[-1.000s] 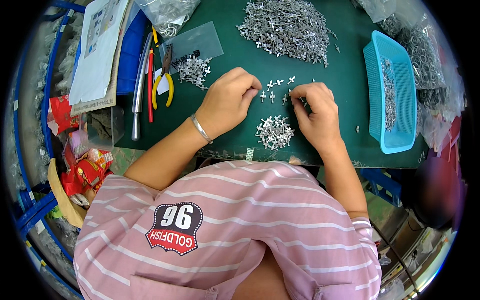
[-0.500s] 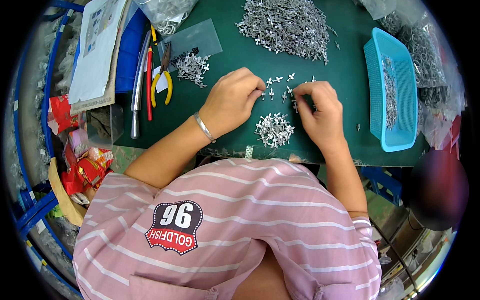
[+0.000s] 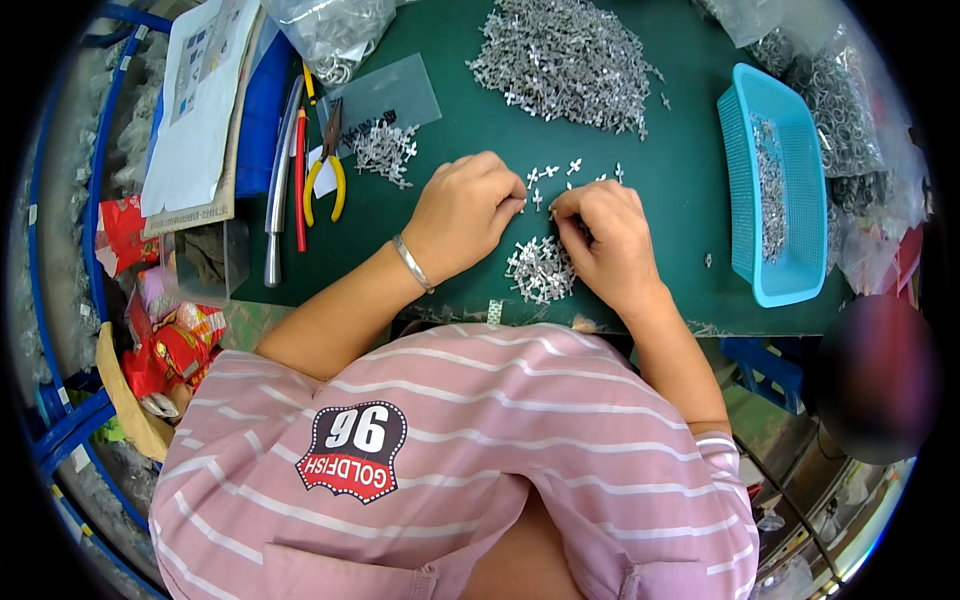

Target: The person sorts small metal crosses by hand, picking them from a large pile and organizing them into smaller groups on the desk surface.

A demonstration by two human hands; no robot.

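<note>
My left hand (image 3: 466, 208), with a silver bangle at its wrist, has thumb and index finger pinched together at a small silver cross-shaped charm. To its right, my right hand (image 3: 610, 245) is closed too, its thumb and index fingertips together; what they hold is too small to make out. A few loose cross charms (image 3: 575, 165) lie just beyond and between the fingertips. Closer to me sits a small pile of cross charms (image 3: 540, 270), partly beside the right thumb. A far larger heap of cross charms (image 3: 560, 65) spreads at the back of the green table (image 3: 460, 110).
On the left lie yellow-handled pliers (image 3: 338, 190), a red pen-like stick (image 3: 301, 190), a metal rod (image 3: 277, 225) and another charm pile (image 3: 383, 153) by a clear plastic bag (image 3: 415, 90). At right stands a light-blue basket (image 3: 738, 190) holding small metal parts, with bagged rings (image 3: 845, 125) behind.
My right hand has moved left, closer to my left hand and beside the near pile. The left hand stays nearly in place. The view has shifted slightly.
</note>
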